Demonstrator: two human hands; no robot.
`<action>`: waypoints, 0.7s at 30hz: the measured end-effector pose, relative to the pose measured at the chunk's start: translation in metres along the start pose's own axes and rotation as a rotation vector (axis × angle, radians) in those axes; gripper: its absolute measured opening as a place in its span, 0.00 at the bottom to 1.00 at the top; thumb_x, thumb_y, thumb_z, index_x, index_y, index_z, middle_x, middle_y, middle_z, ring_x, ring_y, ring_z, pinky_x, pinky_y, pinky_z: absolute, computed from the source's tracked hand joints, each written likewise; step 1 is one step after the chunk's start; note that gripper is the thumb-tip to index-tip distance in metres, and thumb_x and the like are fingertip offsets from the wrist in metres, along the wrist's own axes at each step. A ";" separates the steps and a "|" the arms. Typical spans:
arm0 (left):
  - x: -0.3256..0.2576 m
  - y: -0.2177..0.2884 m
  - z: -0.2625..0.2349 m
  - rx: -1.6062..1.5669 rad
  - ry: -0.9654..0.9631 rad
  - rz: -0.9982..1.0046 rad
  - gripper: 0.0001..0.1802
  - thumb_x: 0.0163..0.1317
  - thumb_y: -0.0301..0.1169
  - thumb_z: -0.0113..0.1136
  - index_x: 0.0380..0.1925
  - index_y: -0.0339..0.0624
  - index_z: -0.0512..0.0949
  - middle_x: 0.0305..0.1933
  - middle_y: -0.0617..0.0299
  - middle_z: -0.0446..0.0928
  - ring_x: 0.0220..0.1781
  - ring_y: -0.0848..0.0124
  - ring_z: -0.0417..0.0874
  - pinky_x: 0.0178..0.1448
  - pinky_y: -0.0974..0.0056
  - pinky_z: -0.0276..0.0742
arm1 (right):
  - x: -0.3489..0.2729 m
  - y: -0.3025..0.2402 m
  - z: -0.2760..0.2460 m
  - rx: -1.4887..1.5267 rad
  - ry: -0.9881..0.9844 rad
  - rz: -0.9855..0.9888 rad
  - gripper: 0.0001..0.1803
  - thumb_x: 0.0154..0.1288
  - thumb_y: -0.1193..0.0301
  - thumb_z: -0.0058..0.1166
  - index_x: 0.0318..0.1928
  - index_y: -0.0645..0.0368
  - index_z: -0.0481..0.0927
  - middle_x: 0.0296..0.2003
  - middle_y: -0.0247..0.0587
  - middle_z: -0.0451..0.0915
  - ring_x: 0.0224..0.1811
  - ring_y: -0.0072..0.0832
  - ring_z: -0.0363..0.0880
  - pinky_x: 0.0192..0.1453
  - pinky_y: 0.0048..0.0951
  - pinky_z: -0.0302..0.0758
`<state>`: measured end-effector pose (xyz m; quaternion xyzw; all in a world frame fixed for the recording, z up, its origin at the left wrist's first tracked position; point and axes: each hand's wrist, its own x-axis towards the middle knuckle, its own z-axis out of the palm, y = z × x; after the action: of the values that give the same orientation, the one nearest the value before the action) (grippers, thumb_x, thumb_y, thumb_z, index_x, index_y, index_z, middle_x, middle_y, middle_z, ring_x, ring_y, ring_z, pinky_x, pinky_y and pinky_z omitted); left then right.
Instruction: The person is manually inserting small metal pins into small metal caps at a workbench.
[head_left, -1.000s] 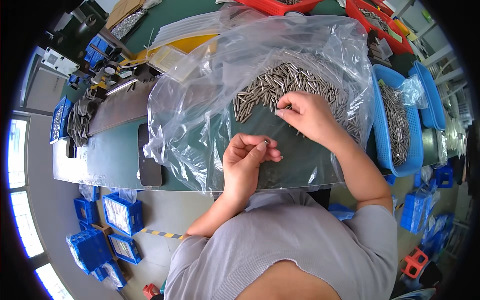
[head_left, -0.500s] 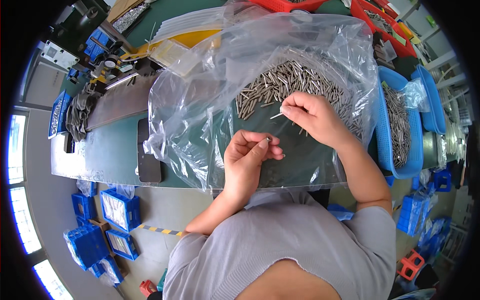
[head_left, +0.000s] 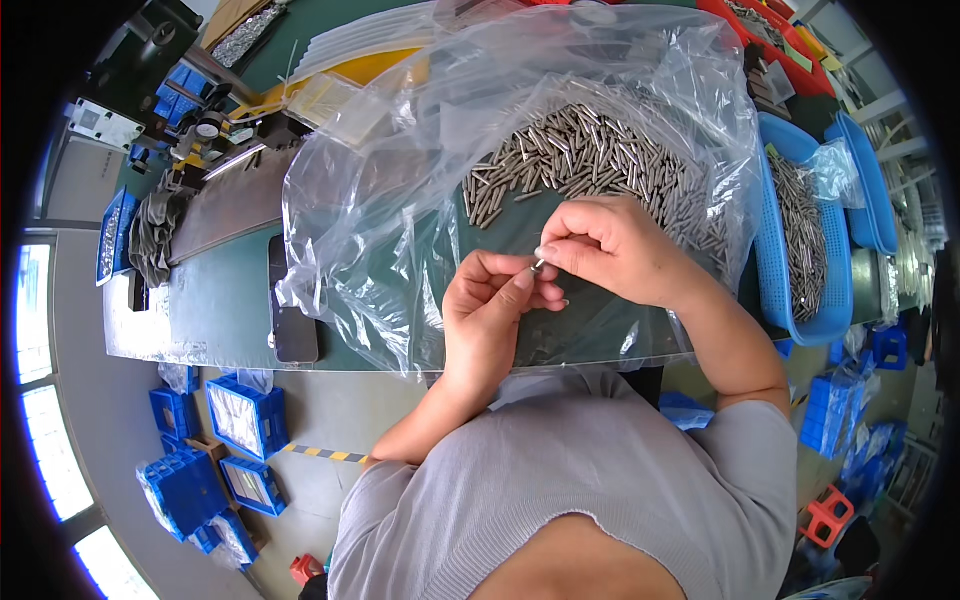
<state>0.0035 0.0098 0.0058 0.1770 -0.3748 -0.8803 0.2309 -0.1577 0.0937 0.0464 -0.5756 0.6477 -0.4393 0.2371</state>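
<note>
My left hand [head_left: 490, 310] is closed, pinching a small metal piece [head_left: 537, 268] between thumb and fingers; most of it is covered. My right hand [head_left: 615, 250] is closed too, thumb and forefinger on a thin pale rod that is now nearly hidden by the fingertips. Both sets of fingertips meet at the metal piece, above the near side of the clear plastic bag [head_left: 380, 280]. Just beyond lies a heap of short grey metal pins [head_left: 575, 150], partly under the bag's film.
On the right stand a blue basket [head_left: 770, 290] of metal pins and another blue basket [head_left: 868, 190]. A red basket [head_left: 800, 75] is at the far right. To the left are a dark phone-like slab [head_left: 293, 335], a bench device with a dial gauge [head_left: 208, 128] and blue crates [head_left: 245, 415] on the floor.
My right hand has moved left and slightly nearer, bringing the rod to the piece in my left hand. My left hand has stayed almost in place.
</note>
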 end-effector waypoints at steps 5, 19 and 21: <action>0.002 -0.002 0.000 0.030 -0.018 0.029 0.04 0.65 0.21 0.48 0.38 0.31 0.68 0.34 0.49 0.78 0.35 0.64 0.82 0.43 0.61 0.81 | 0.004 -0.003 0.000 0.257 -0.176 0.297 0.05 0.61 0.75 0.56 0.31 0.63 0.75 0.22 0.31 0.75 0.23 0.13 0.70 0.29 0.18 0.68; -0.001 -0.001 -0.003 -0.072 -0.016 0.039 0.03 0.65 0.21 0.48 0.37 0.33 0.70 0.39 0.47 0.77 0.36 0.64 0.82 0.43 0.59 0.81 | 0.019 0.014 -0.011 1.004 0.174 0.442 0.11 0.67 0.65 0.43 0.32 0.59 0.71 0.29 0.33 0.70 0.24 0.17 0.64 0.21 0.16 0.60; -0.001 -0.002 -0.005 -0.084 -0.029 0.028 0.03 0.65 0.21 0.48 0.37 0.33 0.70 0.40 0.47 0.77 0.36 0.64 0.82 0.43 0.59 0.81 | 0.025 0.020 -0.009 0.691 0.112 0.492 0.09 0.65 0.67 0.48 0.34 0.60 0.74 0.27 0.31 0.72 0.26 0.18 0.69 0.22 0.20 0.64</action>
<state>0.0061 0.0089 0.0012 0.1492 -0.3432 -0.8944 0.2449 -0.1813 0.0719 0.0385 -0.2657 0.5923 -0.5916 0.4781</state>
